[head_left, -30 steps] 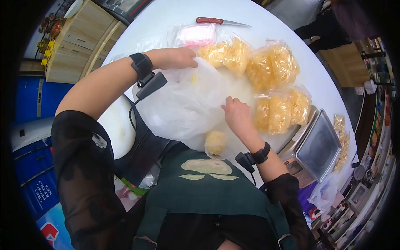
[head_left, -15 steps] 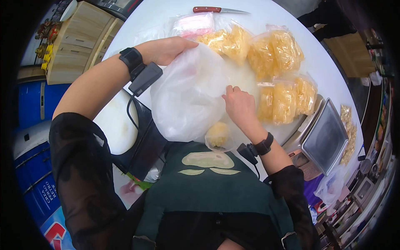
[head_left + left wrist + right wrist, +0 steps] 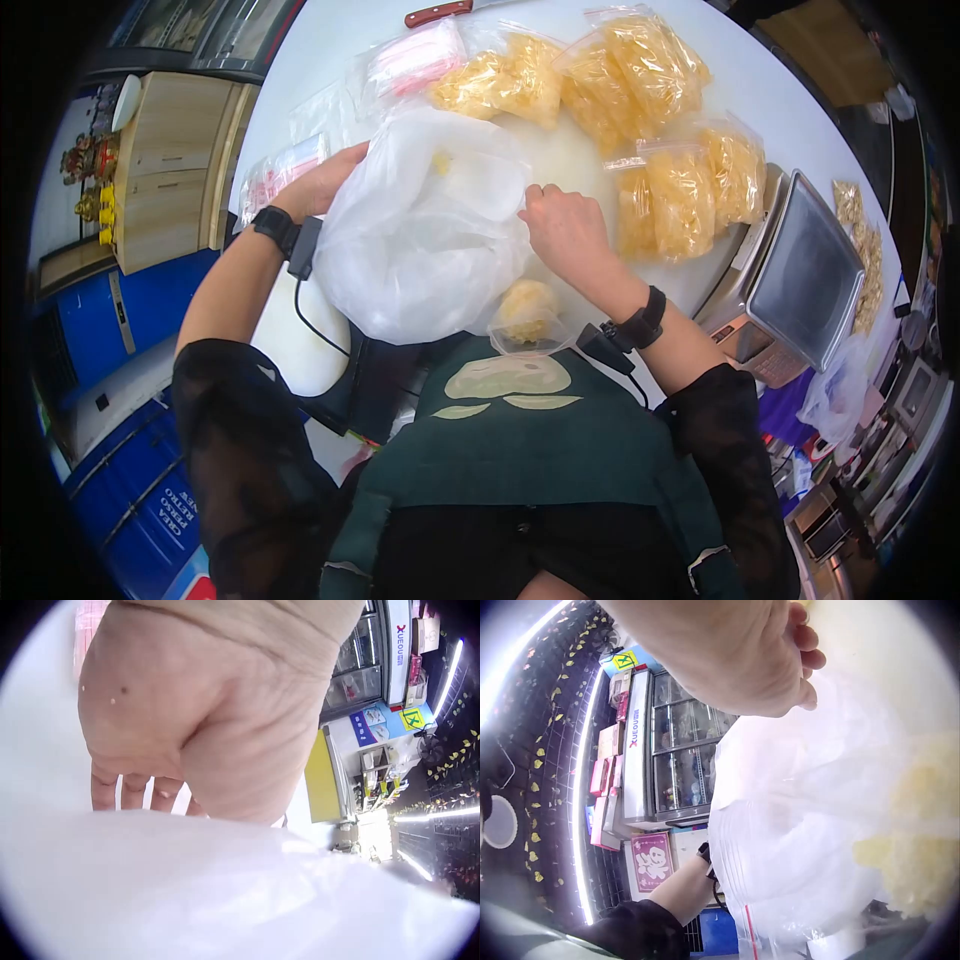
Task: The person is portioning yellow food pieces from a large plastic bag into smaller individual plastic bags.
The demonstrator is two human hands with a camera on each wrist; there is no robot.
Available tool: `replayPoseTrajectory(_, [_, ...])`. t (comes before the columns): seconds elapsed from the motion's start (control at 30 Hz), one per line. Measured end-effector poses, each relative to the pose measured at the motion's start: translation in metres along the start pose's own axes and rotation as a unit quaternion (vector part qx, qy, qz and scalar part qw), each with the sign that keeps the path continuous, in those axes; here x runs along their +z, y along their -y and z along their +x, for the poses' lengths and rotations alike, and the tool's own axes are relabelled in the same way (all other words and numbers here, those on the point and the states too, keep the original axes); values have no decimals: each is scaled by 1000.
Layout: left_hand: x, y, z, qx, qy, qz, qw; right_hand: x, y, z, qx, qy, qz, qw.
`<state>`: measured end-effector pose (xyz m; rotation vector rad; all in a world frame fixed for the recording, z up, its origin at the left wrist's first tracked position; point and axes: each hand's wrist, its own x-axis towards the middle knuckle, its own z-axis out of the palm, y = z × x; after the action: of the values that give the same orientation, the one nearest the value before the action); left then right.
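A large white translucent plastic bag (image 3: 425, 240) spreads wide in front of the apron, with a few yellowish bits showing inside. My left hand (image 3: 325, 185) lies against its left side; in the left wrist view the palm (image 3: 202, 697) faces the camera and the extended fingers pass partly behind the white plastic. On the opposite side, my right hand (image 3: 570, 235) pinches the bag's edge with curled fingers. Just below that hand, a small clear bag (image 3: 525, 315) holds a pale yellow clump, also large at the right of the right wrist view.
Several filled zip bags (image 3: 680, 195) of yellow pieces lie at the back and right. A red-handled knife (image 3: 440, 13) and packs of empty bags (image 3: 415, 60) lie at the far side. The scale (image 3: 805, 270) with its metal tray stands right; a white round board (image 3: 300, 335) is left.
The left hand has come down and left from the bag's far edge to its left side, and the bag is spread wider. The right hand stays by its edge. The head view has shifted.
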<state>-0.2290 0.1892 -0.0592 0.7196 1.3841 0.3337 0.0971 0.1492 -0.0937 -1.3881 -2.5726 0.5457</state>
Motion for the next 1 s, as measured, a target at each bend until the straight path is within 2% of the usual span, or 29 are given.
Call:
replayPoseTrajectory(0.13, [4, 10, 15, -17, 28, 17, 999, 0, 0, 0, 10, 5, 7, 1000])
replayPoseTrajectory(0.2, [6, 12, 18, 57, 49, 91, 993, 0, 0, 1, 16, 21, 5, 1000])
replayPoseTrajectory(0.33, [17, 14, 20, 96, 35, 63, 993, -1, 1, 0, 23, 23, 10, 999])
replayPoseTrajectory(0.4, [20, 13, 19, 94, 31, 58, 993, -1, 1, 0, 31, 42, 15, 999])
replayPoseTrajectory(0.83, [43, 13, 4, 35, -8, -31, 999, 30, -26, -7, 35, 33, 55, 997])
replayPoseTrajectory(1.0, [38, 9, -3, 11, -33, -63, 997, 46, -39, -16, 20, -11, 108, 994])
